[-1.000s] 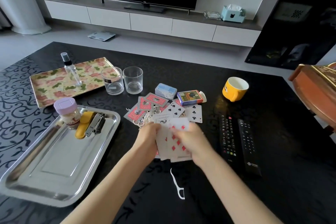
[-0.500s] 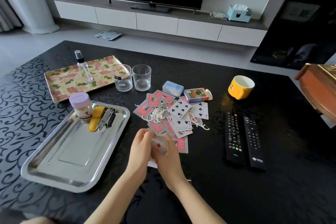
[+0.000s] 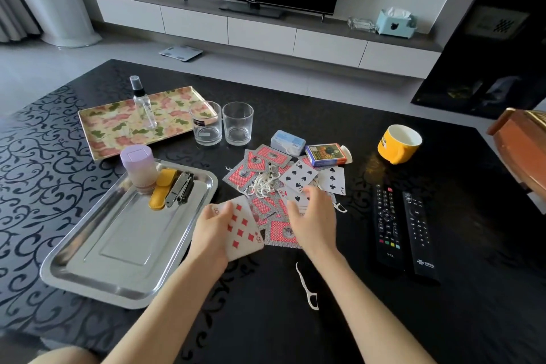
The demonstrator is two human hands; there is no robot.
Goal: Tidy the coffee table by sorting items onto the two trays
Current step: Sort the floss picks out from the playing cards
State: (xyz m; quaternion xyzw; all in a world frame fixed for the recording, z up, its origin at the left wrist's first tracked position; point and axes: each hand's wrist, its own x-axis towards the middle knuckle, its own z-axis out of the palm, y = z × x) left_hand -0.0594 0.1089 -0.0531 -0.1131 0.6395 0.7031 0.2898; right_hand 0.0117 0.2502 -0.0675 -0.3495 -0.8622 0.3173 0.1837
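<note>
Beside steel tray (image 3: 118,245) | left hand (image 3: 211,232) clamped on card stack (image 3: 243,227), eight of diamonds up | right hand (image 3: 313,219) fingers apart over loose cards (image 3: 298,176)

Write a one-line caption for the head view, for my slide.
Left hand holds a stack of cards, eight of diamonds on top; right hand hovers over scattered cards beside the steel tray.

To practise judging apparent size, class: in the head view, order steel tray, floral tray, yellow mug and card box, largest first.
1. steel tray, though it lies nearer the camera, so its true rank against the next is unsure.
2. floral tray.
3. yellow mug.
4. card box, only slightly smaller.
</note>
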